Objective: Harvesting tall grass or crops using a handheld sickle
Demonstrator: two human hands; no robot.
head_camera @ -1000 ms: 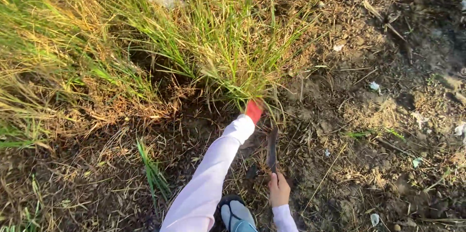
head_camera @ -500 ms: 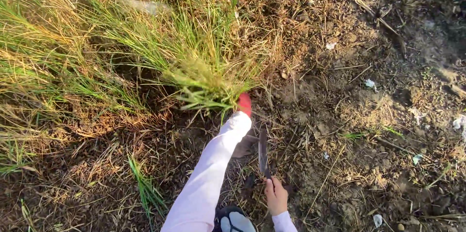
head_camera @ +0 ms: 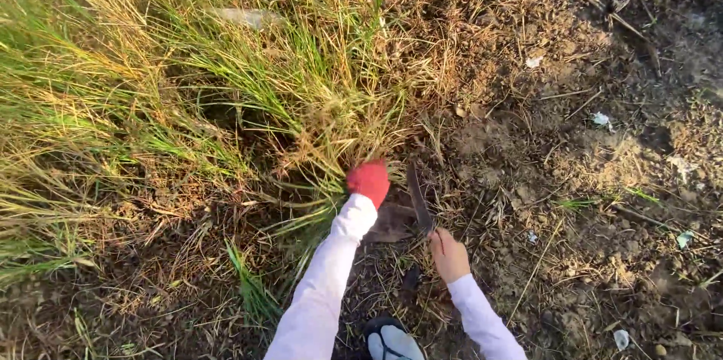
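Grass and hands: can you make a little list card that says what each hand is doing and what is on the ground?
left hand: in a red glove, closed around the base of a grass clump
right hand: bare, gripping the handle of a sickle
sickle blade: dark, pointing up toward the clump, close beside the gloved hand
sleeves: pale, long
ground: brown soil with dry straw and small pale scraps
grass: green and yellow, mostly at the left and top
shoe: at the bottom edge
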